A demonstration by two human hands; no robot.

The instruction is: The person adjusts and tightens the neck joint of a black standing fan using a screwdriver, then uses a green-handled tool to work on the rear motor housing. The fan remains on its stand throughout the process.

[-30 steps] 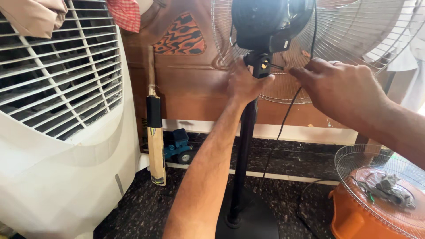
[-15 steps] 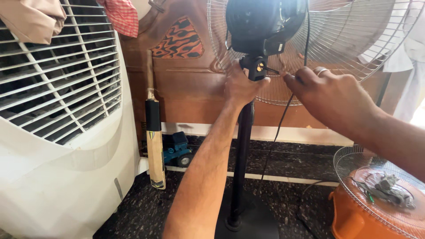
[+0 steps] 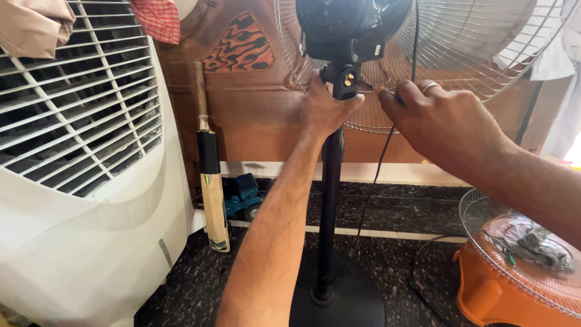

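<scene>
A black pedestal fan stands in front of me: motor housing [image 3: 351, 24] at the top, wire grille [image 3: 484, 54] behind it, black pole [image 3: 330, 212] down to a round base [image 3: 339, 303]. My left hand [image 3: 324, 112] is wrapped around the top of the pole just below the neck joint [image 3: 345, 82]. My right hand [image 3: 442, 124], with a ring on one finger, pinches a thin dark tool [image 3: 370, 86] whose tip touches the right side of the joint. A black power cord [image 3: 387, 151] hangs beside the pole.
A large white air cooler [image 3: 85, 181] fills the left side, cloths draped on top. A cricket bat [image 3: 212, 200] leans against the wooden panel, a small blue power tool [image 3: 242, 197] beside it. A loose fan guard [image 3: 520, 248] lies on an orange stool at lower right.
The view has shifted so the fan head sits more centred. My right hand has moved left, bringing the tool tip onto the joint. My left hand keeps its hold on the pole.
</scene>
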